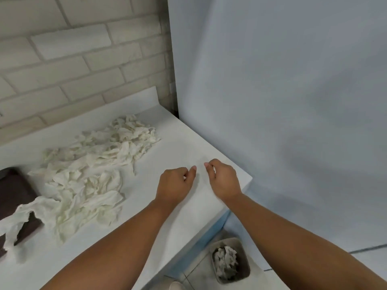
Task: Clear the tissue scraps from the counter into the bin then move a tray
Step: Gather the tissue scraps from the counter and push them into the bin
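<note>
Several crumpled white tissue scraps (pixel 98 164) lie in a broad heap on the white counter (pixel 180 143), from the back middle to the front left. One long scrap (pixel 23 218) drapes over the dark tray (pixel 12 193) at the left edge. My left hand (pixel 176 182) and my right hand (pixel 224 178) hover side by side over the bare counter near its right corner, right of the heap. The fingers of both hands are loosely curled and hold nothing. On the floor below the corner stands a grey bin (pixel 245 260) with tissue scraps (pixel 225 261) in it.
A pale brick wall (pixel 73 59) runs behind the counter. A light blue wall (pixel 282 91) stands to the right. The counter's right corner (pixel 249 178) lies just beyond my right hand, with tiled floor (pixel 366 258) below.
</note>
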`<state>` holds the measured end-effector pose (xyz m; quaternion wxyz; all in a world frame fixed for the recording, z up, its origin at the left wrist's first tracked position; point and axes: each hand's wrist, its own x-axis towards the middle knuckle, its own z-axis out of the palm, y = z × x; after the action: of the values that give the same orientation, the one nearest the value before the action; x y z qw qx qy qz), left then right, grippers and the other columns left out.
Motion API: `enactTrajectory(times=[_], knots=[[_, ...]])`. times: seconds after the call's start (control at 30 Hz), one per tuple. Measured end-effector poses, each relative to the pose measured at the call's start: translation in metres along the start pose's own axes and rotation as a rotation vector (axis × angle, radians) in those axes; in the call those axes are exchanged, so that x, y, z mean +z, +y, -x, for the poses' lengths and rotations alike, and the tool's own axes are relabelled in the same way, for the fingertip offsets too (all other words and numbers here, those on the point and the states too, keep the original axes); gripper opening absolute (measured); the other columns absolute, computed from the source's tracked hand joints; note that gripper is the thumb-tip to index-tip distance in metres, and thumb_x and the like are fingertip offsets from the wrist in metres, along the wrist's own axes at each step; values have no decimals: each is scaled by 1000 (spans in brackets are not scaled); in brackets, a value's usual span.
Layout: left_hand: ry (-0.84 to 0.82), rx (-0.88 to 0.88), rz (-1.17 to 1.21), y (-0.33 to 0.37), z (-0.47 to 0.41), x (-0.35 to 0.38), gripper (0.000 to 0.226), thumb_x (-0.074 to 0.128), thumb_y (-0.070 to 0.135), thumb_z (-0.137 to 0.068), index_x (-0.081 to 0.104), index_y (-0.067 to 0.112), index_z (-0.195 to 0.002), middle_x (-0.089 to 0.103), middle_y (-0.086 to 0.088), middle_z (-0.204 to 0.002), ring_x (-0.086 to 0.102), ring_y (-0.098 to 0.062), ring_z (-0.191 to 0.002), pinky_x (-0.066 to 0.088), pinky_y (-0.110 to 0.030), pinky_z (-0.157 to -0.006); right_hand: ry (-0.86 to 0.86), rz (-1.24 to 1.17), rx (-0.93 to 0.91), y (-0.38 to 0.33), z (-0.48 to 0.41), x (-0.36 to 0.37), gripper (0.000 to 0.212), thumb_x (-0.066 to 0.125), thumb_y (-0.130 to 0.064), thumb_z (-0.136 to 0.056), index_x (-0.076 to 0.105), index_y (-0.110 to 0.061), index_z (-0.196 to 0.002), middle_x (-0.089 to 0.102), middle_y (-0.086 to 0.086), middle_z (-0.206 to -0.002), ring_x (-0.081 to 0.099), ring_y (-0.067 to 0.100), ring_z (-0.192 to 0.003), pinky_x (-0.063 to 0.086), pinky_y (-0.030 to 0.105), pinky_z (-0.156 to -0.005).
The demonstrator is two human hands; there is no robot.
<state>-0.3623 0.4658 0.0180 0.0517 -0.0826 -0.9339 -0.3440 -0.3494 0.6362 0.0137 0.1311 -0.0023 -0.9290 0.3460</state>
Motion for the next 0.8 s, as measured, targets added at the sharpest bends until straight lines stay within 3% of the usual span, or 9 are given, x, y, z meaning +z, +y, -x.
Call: enactTrajectory(times=[0.2, 0.33, 0.43, 0.8], knots=[[-122, 32, 40, 71, 56, 29, 60, 26, 51, -104, 47, 24, -55, 53, 6, -55, 54, -12, -56, 36, -24, -57, -8, 14, 88, 25, 73, -64, 51, 42, -44, -102, 38, -25, -55, 42, -7, -48, 46, 15, -49, 40, 31, -55], [-132, 40, 80, 98, 87, 56, 67, 27, 52, -104, 48, 11, -55, 54, -1, -52, 54, -19, -55, 41, -34, -56, 8, -36, 148, 55, 120, -92, 51, 42, -38, -103, 39, -22, -54, 41, -7, -48, 41, 8, -46, 32, 28, -54], [-152, 24, 77, 114, 114, 75, 66, 29, 50, -104, 42, 12, -52, 49, -2, -48, 47, -16, -48, 30, -31, -52, 5, -43, 207, 76, 152, -102, 53, 41, -39, -103, 36, -20, -54, 39, -5, -49, 38, 11, -47, 31, 32, -53], [-341, -6, -70, 91, 188, 157, 62, 32, 44, -106, 34, 17, -50, 41, 2, -47, 40, -16, -48, 26, -32, -56, -82, 45, 472, 154, 254, -73, 52, 37, -40, -104, 31, -25, -54, 38, -4, -49, 38, 16, -48, 27, 29, -55]])
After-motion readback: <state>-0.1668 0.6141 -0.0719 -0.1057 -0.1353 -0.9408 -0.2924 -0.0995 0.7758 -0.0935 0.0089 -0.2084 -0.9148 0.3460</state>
